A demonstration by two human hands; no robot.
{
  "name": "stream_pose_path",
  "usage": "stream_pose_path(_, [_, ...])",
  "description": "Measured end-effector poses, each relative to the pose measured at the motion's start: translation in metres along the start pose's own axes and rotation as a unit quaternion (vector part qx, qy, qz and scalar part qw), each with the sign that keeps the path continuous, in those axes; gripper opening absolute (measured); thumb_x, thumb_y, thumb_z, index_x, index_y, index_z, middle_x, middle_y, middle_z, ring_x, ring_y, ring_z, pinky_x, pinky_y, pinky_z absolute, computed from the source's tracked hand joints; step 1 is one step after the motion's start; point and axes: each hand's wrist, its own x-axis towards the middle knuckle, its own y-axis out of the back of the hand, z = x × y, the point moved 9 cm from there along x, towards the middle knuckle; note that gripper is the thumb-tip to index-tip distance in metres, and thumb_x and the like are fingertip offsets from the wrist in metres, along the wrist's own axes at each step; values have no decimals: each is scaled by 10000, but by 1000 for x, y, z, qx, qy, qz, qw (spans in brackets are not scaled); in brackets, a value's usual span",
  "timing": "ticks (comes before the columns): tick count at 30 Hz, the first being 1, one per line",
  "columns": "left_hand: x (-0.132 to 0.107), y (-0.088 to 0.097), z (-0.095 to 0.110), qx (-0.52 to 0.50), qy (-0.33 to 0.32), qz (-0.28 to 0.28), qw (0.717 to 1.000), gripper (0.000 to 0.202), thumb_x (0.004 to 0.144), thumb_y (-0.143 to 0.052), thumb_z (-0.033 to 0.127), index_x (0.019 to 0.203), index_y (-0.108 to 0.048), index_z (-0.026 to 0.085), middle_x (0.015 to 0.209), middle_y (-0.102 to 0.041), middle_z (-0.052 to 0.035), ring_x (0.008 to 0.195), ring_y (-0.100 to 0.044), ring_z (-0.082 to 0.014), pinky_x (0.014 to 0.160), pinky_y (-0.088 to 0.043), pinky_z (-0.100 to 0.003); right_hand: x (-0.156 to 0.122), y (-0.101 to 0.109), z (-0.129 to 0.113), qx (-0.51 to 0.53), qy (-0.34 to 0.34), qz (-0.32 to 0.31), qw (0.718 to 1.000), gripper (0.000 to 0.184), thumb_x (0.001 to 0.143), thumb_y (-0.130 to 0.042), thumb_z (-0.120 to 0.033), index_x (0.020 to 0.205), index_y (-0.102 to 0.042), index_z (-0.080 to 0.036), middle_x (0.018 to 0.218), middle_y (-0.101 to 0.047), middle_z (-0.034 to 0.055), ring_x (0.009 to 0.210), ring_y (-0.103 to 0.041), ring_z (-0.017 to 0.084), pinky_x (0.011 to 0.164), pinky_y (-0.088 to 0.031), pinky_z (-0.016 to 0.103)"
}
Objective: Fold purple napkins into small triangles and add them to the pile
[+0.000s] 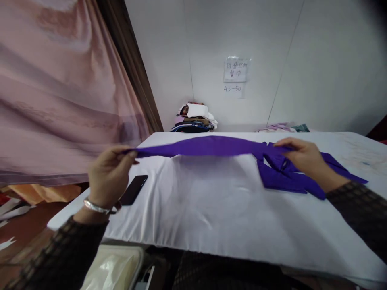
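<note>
A purple cloth napkin (211, 146) is stretched out as a long band above the far half of the white table. Its left end is pinched between the thumb and fingers of my left hand (110, 173), which has a silver bracelet at the wrist. My right hand (300, 155) is closed on the right end, with the thumb partly hidden. Under and beside my right hand lie other purple folded cloths (281, 181), overlapping so that I cannot tell them all apart. A black phone (134, 189) lies on the table by my left hand.
The white-covered table (211, 213) reaches back to a pale wall. At its far edge stands a pile of folded clothes (195, 119), with more fabric (281, 127) further right. Paper signs (236, 74) hang above. A pink curtain (60, 88) covers the left; a pale bin (113, 266) stands below.
</note>
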Motion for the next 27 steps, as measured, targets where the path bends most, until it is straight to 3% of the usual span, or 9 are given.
stream_pose_path(3, [-46, -16, -32, 24, 76, -127, 989, 222, 707, -624, 404, 826, -646, 217, 665, -663, 33, 626, -624, -142, 630, -532, -272, -48, -24, 33, 16, -34, -64, 997, 185, 645, -561, -216, 786, -676, -248, 881, -688, 35, 881, -623, 245, 864, -463, 392])
stream_pose_path(7, [-99, -26, -62, 52, 129, -264, 955, 282, 671, -626, 496, 768, -676, 237, 735, -692, -10, 693, -626, -183, 670, -528, -290, -100, -43, 63, 9, -72, -129, 989, 217, 645, -555, -259, 806, -700, -240, 934, -700, 44, 922, -633, 262, 888, -469, 427])
stream_pose_path(11, [-134, -20, -79, 61, 189, -347, 917, 292, 675, -619, 516, 755, -690, 245, 599, -629, 7, 559, -561, -154, 517, -482, -247, -143, -44, 67, 16, -109, -210, 972, 196, 706, -594, -308, 845, -720, -253, 953, -709, 48, 925, -642, 266, 838, -503, 398])
stream_pose_path(14, [-141, -15, -85, 53, 229, -358, 904, 291, 665, -632, 518, 748, -692, 246, 576, -598, 16, 509, -513, -134, 468, -453, -237, -159, -42, 65, 28, -152, -258, 954, 182, 741, -624, -374, 840, -722, -257, 923, -712, 42, 879, -650, 258, 801, -514, 367])
stream_pose_path(17, [-128, -21, -96, 36, 247, -331, 910, 324, 647, -642, 531, 747, -688, 226, 578, -575, 22, 497, -474, -112, 450, -424, -222, -145, -41, 71, 30, -193, -248, 949, 248, 694, -679, -457, 803, -724, -239, 853, -712, 45, 831, -645, 258, 771, -509, 360])
stream_pose_path(20, [-108, -40, -117, 21, 259, -295, 920, 367, 627, -645, 544, 739, -663, 194, 551, -532, 34, 490, -447, -98, 442, -393, -210, -110, -52, 84, 45, -226, -208, 951, 356, 606, -739, -502, 802, -718, -205, 805, -705, 48, 786, -634, 249, 747, -496, 361])
stream_pose_path(23, [-94, -61, -150, 30, 279, -275, 920, 381, 598, -643, 546, 693, -621, 177, 535, -510, 43, 486, -444, -95, 450, -388, -214, -71, -83, 101, 99, -256, -201, 940, 405, 578, -752, -484, 824, -691, -168, 764, -685, 38, 712, -613, 211, 682, -486, 336])
stream_pose_path(27, [-86, -75, -197, 121, 300, -271, 907, 319, 611, -595, 497, 630, -581, 178, 520, -510, 38, 501, -473, -115, 466, -393, -230, -29, -138, 121, 112, -243, -217, 939, 300, 598, -705, -421, 722, -630, -159, 655, -624, -3, 617, -553, 158, 591, -434, 281])
